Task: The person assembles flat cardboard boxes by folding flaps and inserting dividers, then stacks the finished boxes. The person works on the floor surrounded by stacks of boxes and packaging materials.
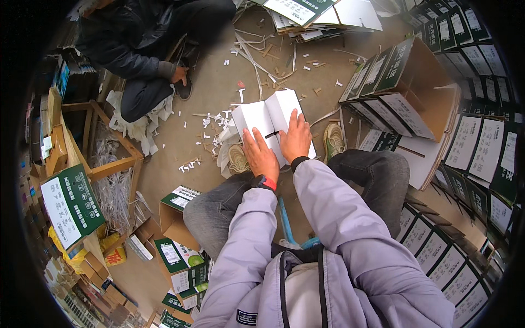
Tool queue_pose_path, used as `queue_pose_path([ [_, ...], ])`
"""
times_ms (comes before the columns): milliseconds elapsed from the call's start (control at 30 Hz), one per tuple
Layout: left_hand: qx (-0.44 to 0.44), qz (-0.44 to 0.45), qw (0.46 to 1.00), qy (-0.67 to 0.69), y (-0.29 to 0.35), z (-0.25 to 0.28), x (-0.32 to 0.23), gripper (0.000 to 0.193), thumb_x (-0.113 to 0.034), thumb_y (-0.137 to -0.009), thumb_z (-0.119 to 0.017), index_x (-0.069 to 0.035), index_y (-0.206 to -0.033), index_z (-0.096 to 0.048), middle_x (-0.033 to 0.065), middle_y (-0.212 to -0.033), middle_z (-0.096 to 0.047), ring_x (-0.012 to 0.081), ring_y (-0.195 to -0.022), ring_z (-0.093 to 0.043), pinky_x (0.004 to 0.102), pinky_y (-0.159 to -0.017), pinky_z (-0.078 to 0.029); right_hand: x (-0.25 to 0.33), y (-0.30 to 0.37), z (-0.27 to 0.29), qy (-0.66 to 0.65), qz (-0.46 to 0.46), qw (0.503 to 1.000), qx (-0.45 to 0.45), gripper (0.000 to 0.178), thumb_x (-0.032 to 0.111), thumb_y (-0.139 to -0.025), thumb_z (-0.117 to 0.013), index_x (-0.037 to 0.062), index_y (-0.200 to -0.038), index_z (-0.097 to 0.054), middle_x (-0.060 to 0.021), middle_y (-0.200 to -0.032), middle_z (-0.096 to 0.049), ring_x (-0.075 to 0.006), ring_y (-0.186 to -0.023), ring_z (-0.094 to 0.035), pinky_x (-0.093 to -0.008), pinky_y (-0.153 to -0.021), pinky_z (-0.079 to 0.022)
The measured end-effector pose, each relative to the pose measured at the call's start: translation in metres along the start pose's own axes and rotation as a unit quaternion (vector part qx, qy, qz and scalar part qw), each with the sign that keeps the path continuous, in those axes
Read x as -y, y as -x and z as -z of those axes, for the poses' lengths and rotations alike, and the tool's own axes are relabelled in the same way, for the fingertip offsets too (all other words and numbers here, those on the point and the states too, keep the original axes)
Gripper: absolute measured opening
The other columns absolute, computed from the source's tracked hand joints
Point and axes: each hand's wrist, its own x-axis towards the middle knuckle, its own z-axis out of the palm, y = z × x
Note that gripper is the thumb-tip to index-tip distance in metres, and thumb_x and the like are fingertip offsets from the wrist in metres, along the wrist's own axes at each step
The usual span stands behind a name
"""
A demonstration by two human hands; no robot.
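Between my knees is a white folded cardboard piece, creased down the middle, with a dark slot near its centre and a dark edge along its right side. My left hand lies on its left panel, fingers stretched out and close together. On the right panel rests my right hand, its fingers extended too. Both palms press on the cardboard without gripping it. What supports the cardboard from below is hidden. Small white plastic pieces lie scattered on the floor beyond my left hand.
Green-and-white boxes are stacked along my right, and an open carton stands front right. Flat cardboard sheets lie at the far side. Another person sits at the far left. A wooden frame holds pale strapping on the left.
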Motion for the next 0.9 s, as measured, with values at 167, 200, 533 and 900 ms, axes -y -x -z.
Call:
queue_pose_path([
  [167,-0.012,0.001,1.0,-0.007,0.001,-0.017,-0.005,0.086,-0.003,-0.092,-0.067,0.001,-0.166,-0.024,0.0296,-0.172,-0.016,0.0457,-0.159,-0.023,0.056,-0.128,-0.023,-0.005,-0.003,-0.002,-0.033,-0.016,0.999,0.022,0.088,0.017,-0.093,-0.075,0.0101,-0.167,-0.028,-0.0219,-0.167,-0.038,-0.0495,-0.148,-0.04,-0.0581,-0.121,-0.033],
  [200,-0.014,-0.005,1.0,-0.009,-0.002,-0.019,-0.005,0.084,-0.003,-0.092,-0.066,0.001,-0.166,-0.024,0.0296,-0.172,-0.016,0.0455,-0.159,-0.023,0.0566,-0.128,-0.023,-0.007,-0.003,-0.005,-0.042,0.0,0.999,0.007,0.087,0.015,-0.093,-0.074,0.0112,-0.168,-0.028,-0.021,-0.168,-0.037,-0.0489,-0.15,-0.038,-0.0581,-0.123,-0.031],
  [533,0.013,-0.066,0.986,0.151,-0.011,-0.051,-0.004,0.079,-0.026,-0.104,-0.056,-0.008,-0.17,-0.017,0.0281,-0.175,-0.009,0.0489,-0.162,-0.009,0.0615,-0.129,-0.012,-0.032,-0.011,-0.03,-0.192,0.091,0.977,0.025,0.053,0.037,-0.113,-0.041,0.0192,-0.162,-0.048,-0.0126,-0.175,-0.028,-0.0374,-0.163,-0.018,-0.0568,-0.13,-0.009],
  [900,-0.056,0.199,0.928,0.311,-0.066,-0.055,0.063,0.063,-0.032,-0.101,-0.059,0.0,-0.155,-0.047,0.0209,-0.157,-0.052,0.0366,-0.146,-0.046,0.0495,-0.123,-0.032,-0.106,-0.075,-0.054,-0.307,-0.098,0.945,0.057,0.064,0.048,-0.109,-0.052,0.0034,-0.154,-0.051,-0.0178,-0.156,-0.052,-0.0336,-0.141,-0.051,-0.0427,-0.12,-0.038],
])
